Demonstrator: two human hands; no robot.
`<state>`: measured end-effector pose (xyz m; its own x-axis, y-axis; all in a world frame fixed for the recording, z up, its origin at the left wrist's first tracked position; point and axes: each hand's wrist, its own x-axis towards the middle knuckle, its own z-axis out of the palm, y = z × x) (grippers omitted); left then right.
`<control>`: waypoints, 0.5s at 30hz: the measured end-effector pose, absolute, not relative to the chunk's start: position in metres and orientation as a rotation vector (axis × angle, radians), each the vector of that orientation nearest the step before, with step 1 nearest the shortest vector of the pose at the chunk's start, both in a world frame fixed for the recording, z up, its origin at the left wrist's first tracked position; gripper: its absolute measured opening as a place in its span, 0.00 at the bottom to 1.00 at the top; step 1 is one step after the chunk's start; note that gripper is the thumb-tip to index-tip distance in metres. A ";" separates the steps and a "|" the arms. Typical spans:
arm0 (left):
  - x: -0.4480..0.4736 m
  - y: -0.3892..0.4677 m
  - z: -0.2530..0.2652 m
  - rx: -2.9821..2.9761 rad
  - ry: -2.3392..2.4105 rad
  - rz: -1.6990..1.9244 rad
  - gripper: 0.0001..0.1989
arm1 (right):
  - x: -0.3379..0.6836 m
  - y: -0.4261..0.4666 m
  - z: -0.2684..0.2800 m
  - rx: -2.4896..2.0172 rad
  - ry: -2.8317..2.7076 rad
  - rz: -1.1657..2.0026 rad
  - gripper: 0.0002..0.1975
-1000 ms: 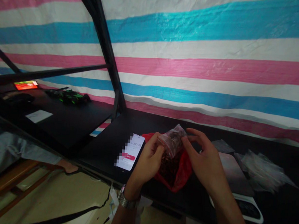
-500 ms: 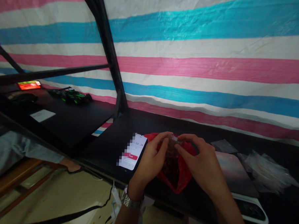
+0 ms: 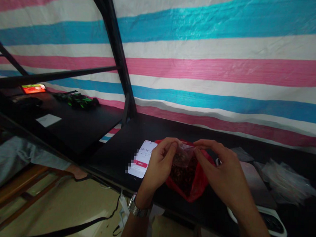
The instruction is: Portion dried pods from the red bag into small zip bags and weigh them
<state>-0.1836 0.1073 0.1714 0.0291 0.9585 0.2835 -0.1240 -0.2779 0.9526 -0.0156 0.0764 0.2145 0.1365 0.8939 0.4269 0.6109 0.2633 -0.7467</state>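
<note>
A small clear plastic bag point(image 3: 184, 155) is stretched between my two hands, over a red bag point(image 3: 198, 188). My left hand point(image 3: 163, 159), with a metal watch on its wrist, pinches the clear bag's left side. On the other side, my right hand point(image 3: 216, 163) grips its right edge between thumb and fingers. Inside the open red bag lie many small dark brown bits point(image 3: 183, 177); their kind is not clear. Just left of my left hand is a phone point(image 3: 143, 158) showing a running timer.
A flat scale-like device point(image 3: 257, 182) with a dark panel lies right of the red bag. Farther right is a heap of clear plastic bags point(image 3: 288, 180). On the neighbouring desk stand a green-black toy car point(image 3: 81, 101) and a lit phone point(image 3: 33, 88). Someone sits at left.
My hands have moved slightly apart, spreading the clear bag wider so more of it shows. More of the brown bits in the red bag is visible. The view has shifted slightly.
</note>
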 end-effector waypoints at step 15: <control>-0.177 0.107 0.169 1.359 0.819 1.372 0.11 | -0.011 0.078 0.202 -1.582 -1.758 0.249 0.12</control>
<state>-0.1768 0.1067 0.1694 0.1284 0.9455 0.2994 -0.1850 -0.2737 0.9438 -0.0110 0.0780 0.2021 0.0399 0.9196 0.3909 0.7747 0.2186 -0.5933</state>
